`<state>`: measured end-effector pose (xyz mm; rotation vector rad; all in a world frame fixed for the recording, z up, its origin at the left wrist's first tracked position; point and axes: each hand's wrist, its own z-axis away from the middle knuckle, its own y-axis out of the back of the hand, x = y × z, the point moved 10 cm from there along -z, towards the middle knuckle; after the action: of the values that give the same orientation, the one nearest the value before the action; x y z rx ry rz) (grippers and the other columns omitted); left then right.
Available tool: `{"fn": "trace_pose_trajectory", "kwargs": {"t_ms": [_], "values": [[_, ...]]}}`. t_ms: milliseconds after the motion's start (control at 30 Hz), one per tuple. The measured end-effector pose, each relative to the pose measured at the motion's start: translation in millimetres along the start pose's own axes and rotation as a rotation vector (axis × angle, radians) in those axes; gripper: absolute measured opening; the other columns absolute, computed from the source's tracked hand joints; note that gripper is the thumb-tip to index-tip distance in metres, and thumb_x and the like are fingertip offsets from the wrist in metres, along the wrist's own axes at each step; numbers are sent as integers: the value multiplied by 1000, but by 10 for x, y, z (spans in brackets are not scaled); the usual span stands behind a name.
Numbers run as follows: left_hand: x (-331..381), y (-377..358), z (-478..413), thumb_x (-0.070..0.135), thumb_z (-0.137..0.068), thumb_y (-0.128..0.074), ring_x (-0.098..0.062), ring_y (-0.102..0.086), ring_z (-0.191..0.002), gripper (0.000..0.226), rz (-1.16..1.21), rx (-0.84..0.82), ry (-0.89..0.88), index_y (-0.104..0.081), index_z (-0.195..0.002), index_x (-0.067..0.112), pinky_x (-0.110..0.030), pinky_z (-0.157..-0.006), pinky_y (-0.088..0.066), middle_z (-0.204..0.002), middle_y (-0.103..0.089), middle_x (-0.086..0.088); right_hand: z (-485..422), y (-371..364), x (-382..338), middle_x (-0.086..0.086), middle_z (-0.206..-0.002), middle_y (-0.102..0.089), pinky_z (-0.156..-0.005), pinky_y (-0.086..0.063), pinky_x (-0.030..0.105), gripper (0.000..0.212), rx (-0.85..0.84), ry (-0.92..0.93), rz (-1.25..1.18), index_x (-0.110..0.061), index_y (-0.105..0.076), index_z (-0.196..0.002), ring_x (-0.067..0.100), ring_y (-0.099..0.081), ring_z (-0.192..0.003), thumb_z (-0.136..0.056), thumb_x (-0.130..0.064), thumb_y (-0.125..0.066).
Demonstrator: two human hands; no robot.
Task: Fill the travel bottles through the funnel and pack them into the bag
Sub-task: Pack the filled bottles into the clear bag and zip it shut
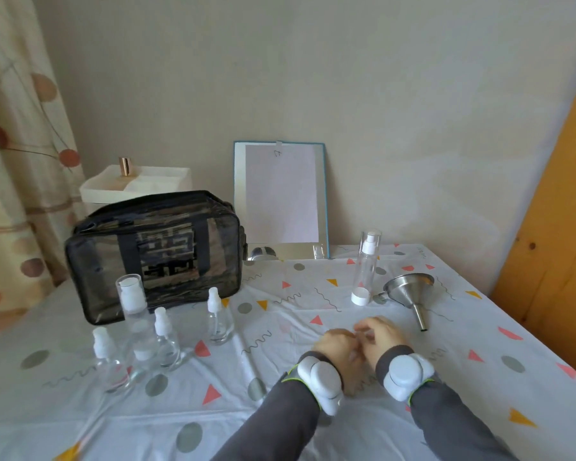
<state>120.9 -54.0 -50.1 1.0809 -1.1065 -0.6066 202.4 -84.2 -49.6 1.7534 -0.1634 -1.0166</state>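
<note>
A dark see-through bag (pixel 153 251) stands at the left back of the table. In front of it stand several clear travel bottles with white spray tops, among them a tall one (pixel 133 307) and a small one (pixel 218 319). Another tall clear bottle (pixel 366 261) stands at the right with a white cap (pixel 360 296) at its foot. Next to it a steel funnel (pixel 409 292) lies on its side. My left hand (pixel 335 347) and my right hand (pixel 381 336) are close together over the cloth in the middle, fingers loosely curled, holding nothing I can see.
A patterned tablecloth (pixel 280 410) covers the table. A blue-framed board (pixel 280 197) leans on the wall behind. A white tray (pixel 137 184) with a copper cap sits behind the bag. A curtain hangs left, a wooden panel right.
</note>
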Motion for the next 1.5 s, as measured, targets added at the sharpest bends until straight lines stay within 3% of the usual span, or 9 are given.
{"fn": "trace_pose_trajectory", "kwargs": {"t_ms": [200,333,433,500,700,933,1133,1267,1500], "values": [[-664,1560,481,14,-90,-47,-18,-46,-124,29,2,501,41,-64,-115,16,-17,-99,-26,-132,-54,1,136,-154,-617,2,-103,-65,-72,-39,14,16,32,112,-109,-15,-68,-94,18,-61,-88,-87,-14,-54],[-1231,2523,812,12,-87,-50,-30,-45,-121,35,-180,712,183,-57,-121,6,-31,-100,-33,-129,-54,-11,163,-340,-966,4,-103,-67,-82,-42,19,19,-35,161,-133,-13,-68,-97,19,-61,-94,-87,-12,-52],[-1785,2840,997,28,-88,-55,-33,-27,-134,69,-352,670,453,-19,-145,12,-42,-109,-24,-150,-25,-10,160,-457,-1198,0,-99,-69,-78,-41,16,20,-46,197,-148,-17,-69,-95,15,-61,-89,-85,-12,-52],[-2076,2935,1092,39,-85,-59,-34,-22,-137,86,-408,642,564,-3,-146,17,-46,-112,-20,-154,-12,-10,150,-507,-1328,-2,-98,-68,-77,-43,17,20,-60,213,-132,-20,-68,-93,12,-57,-82,-85,-14,-51],[-2451,2932,987,64,-76,-56,-33,-15,-139,83,-477,510,677,-19,-140,24,-55,-112,-9,-154,-8,-5,37,-491,-1502,-6,-93,-66,-73,-43,17,21,-58,239,-101,-26,-68,-89,10,-52,-77,-84,-16,-50],[-2656,3022,907,70,-72,-54,-37,-3,-141,95,-575,488,759,-14,-142,20,-66,-106,1,-154,-7,-7,-17,-577,-1644,-2,-102,-66,-68,-36,11,23,-76,304,-55,-22,-68,-96,7,-50,-78,-87,-14,-48],[-2762,3078,785,52,-71,-66,-34,-32,-128,64,-500,425,773,-40,-121,22,-58,-111,-8,-124,-47,-6,-41,-571,-1662,-1,-102,-68,-72,-40,11,21,-86,307,-59,-20,-68,-98,11,-58,-85,-87,-15,-50],[-2765,3034,732,58,-63,-71,-32,-34,-123,68,-473,384,744,-46,-115,22,-50,-111,-17,-113,-52,-3,-41,-581,-1651,-2,-104,-67,-71,-39,10,22,-80,306,-43,-21,-68,-98,13,-59,-88,-87,-15,-50],[-2771,3000,735,57,-63,-71,-34,-42,-124,72,-498,354,727,-44,-118,20,-59,-110,2,-118,-49,-3,-59,-592,-1714,-1,-102,-67,-73,-40,13,20,-82,299,-41,-20,-68,-98,13,-59,-87,-89,-18,-50]]}}
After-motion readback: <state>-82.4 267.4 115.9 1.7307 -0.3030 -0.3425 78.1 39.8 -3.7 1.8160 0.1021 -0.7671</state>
